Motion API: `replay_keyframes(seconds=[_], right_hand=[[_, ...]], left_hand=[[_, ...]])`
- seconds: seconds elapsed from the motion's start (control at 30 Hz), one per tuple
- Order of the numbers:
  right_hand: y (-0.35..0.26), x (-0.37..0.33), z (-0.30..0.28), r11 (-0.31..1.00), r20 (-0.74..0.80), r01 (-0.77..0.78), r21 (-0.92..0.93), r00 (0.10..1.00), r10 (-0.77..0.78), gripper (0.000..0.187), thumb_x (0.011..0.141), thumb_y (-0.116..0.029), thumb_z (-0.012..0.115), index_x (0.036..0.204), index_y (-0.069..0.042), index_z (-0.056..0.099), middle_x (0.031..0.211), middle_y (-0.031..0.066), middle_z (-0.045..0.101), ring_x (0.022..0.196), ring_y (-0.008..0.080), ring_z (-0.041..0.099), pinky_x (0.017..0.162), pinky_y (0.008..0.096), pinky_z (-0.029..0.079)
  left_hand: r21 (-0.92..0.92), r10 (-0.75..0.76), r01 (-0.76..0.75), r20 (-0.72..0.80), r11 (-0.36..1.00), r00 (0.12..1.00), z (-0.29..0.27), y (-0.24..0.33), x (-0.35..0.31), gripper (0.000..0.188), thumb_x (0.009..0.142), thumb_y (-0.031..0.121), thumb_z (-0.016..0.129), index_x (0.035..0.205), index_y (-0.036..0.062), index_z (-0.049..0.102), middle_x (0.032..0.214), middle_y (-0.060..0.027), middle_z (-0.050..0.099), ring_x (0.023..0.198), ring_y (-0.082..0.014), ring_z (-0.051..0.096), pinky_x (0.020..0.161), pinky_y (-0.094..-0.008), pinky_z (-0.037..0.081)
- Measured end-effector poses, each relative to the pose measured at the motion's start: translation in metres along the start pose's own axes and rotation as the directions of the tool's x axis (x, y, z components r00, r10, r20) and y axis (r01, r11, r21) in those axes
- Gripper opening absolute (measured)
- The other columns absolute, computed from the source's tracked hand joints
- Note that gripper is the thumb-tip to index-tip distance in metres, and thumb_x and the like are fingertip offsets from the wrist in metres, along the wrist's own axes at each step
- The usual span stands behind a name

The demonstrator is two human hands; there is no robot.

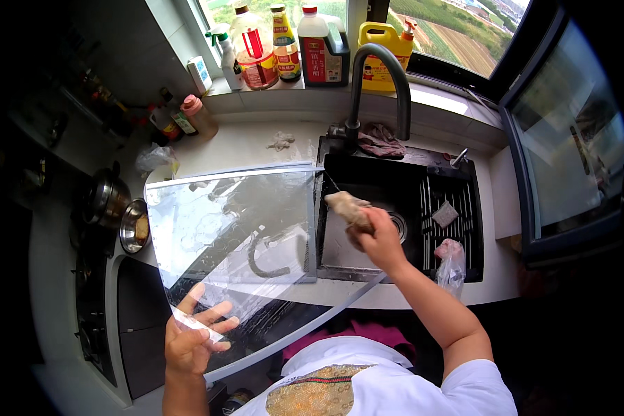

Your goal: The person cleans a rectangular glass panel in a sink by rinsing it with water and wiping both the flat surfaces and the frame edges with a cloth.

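Clear panel over the bench, cloth in the right hand

Nearest, below a white shirt (423,381), the left hand (189,349) has its grip on the near left edge of a wet, clear panel (229,229); which fingers lie beneath is hard to tell. The panel spans the bench (243,142) left of the dark sink (347,249). The right hand (381,239) has its grip closed around a bunched, pale cloth (347,209) above the basin, beside the panel's right edge. A plastic bag (452,270) sits at the sink's near right corner. Farther left is a steel bowl (130,239). Behind the sink rises a black tap (354,97); beyond, a yellow jug (374,71) and a dark, red-capped jug (324,59) stand on the windowsill (437,97).
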State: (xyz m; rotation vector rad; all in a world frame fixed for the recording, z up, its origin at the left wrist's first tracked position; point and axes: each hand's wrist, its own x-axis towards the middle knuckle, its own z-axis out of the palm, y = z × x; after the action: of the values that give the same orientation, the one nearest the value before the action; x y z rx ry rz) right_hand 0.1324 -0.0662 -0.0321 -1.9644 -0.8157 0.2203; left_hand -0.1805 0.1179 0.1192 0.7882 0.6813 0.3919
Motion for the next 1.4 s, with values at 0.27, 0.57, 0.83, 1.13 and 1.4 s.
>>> replay_keyframes(seconds=[0.27,0.57,0.83,1.13,1.4], right_hand=[[-0.170,-0.020,0.113,0.826,0.309,0.505,0.249,0.767,-0.562,0.056,0.080,-0.033,0.067,0.131,-0.019,0.049,0.141,0.0189,0.038,0.128,0.0375,0.037,0.102,0.0560,0.028],[-0.099,0.009,0.114,0.896,0.275,0.422,0.137,0.853,-0.443,0.053,0.076,-0.025,0.071,0.125,-0.014,0.054,0.127,0.0178,0.048,0.118,0.0371,0.044,0.099,0.0453,0.036],[-0.127,-0.004,0.143,0.856,0.302,0.454,0.247,0.803,-0.513,0.060,0.072,-0.014,0.071,0.129,-0.013,0.050,0.132,0.0198,0.043,0.120,0.0399,0.041,0.102,0.0461,0.034],[-0.104,0.006,0.111,0.813,0.373,0.464,0.352,0.727,-0.576,0.063,0.073,-0.015,0.070,0.132,-0.016,0.048,0.132,0.0209,0.044,0.122,0.0397,0.042,0.102,0.0457,0.036],[0.058,0.065,0.087,0.995,0.230,0.093,0.024,0.968,-0.096,0.033,0.076,-0.016,0.065,0.108,-0.014,0.062,0.106,0.0115,0.061,0.101,0.0333,0.055,0.086,0.0408,0.044]], left_hand=[[0.074,0.035,-0.036,0.024,0.997,0.999,-0.027,0.000,-0.002,0.075,0.066,-0.005,0.051,0.136,-0.0114,0.025,0.112,-0.0366,0.054,0.094,-0.0450,0.063,0.061,-0.0420,0.061],[-0.048,0.109,-0.106,0.054,0.993,0.993,-0.063,0.007,-0.032,0.079,0.071,-0.009,0.044,0.144,-0.0036,0.015,0.120,-0.0415,0.046,0.102,-0.0493,0.057,0.067,-0.0498,0.059],[-0.038,0.156,-0.157,-0.037,0.987,0.987,-0.068,-0.002,-0.024,0.079,0.070,-0.008,0.048,0.143,-0.0028,0.018,0.119,-0.0385,0.050,0.099,-0.0467,0.060,0.063,-0.0454,0.061],[-0.074,0.119,-0.125,-0.087,0.989,0.989,-0.045,-0.007,-0.020,0.080,0.071,-0.008,0.046,0.144,-0.0029,0.016,0.119,-0.0397,0.049,0.096,-0.0466,0.061,0.064,-0.0471,0.060],[-0.046,0.103,-0.116,-0.227,0.992,0.968,-0.010,0.012,-0.035,0.081,0.064,-0.004,0.052,0.139,-0.0054,0.023,0.111,-0.0395,0.053,0.092,-0.0502,0.061,0.061,-0.0442,0.060]])
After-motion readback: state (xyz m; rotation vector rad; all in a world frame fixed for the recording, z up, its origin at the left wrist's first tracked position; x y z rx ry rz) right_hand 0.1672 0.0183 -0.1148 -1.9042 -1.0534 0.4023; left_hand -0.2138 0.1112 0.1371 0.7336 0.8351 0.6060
